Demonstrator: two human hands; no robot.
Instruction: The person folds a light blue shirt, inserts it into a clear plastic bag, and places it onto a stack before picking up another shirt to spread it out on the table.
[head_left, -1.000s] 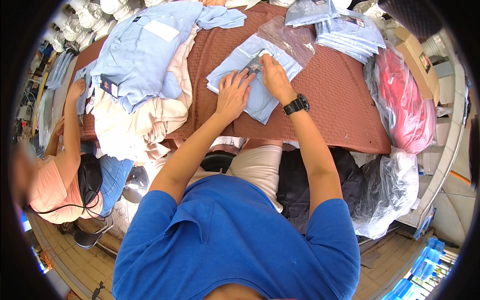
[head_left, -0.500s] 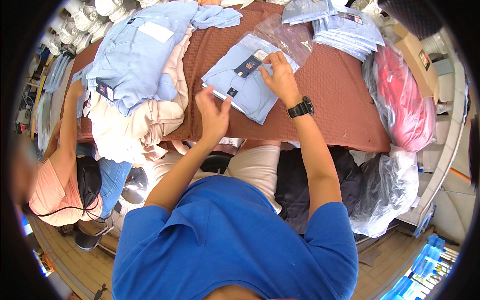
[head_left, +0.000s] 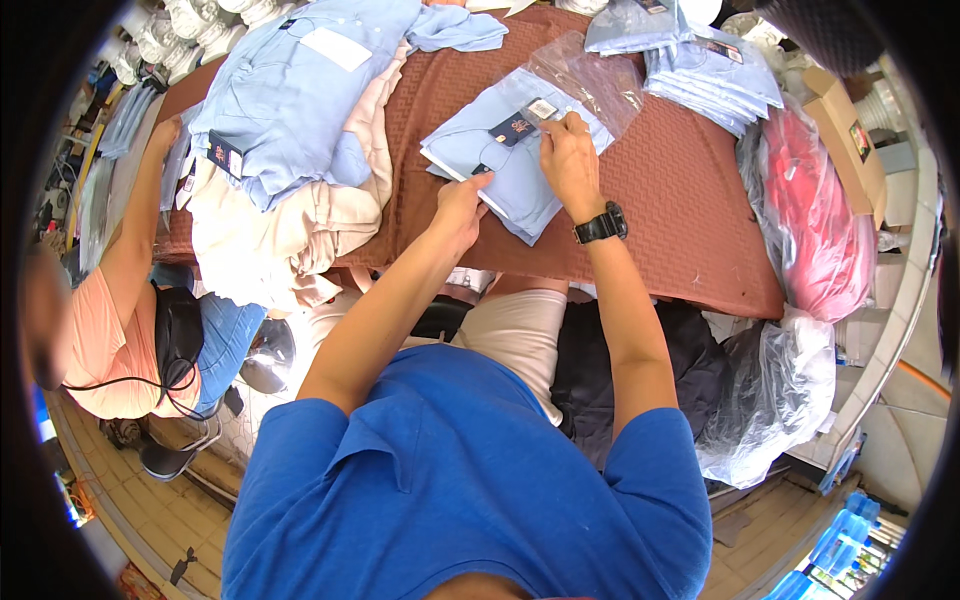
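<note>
- Left hand (head_left: pixel 460 212) is pinching the edge of the folded blue shirt (head_left: pixel 527 192).
- Right hand (head_left: pixel 575 168) is bunching its fingers beside the dark tag (head_left: pixel 512 128); pinch indeterminable.

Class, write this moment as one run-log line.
left hand: at near-left edge of folded blue shirt | right hand: beside dark tag on shirt | plastic bag: at shirt's far end

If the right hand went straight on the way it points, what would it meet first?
Probably the hang tag just ahead of the right hand, then the clear plastic flap beyond the folded shirt; depth is unclear, so it might pass above.
</note>
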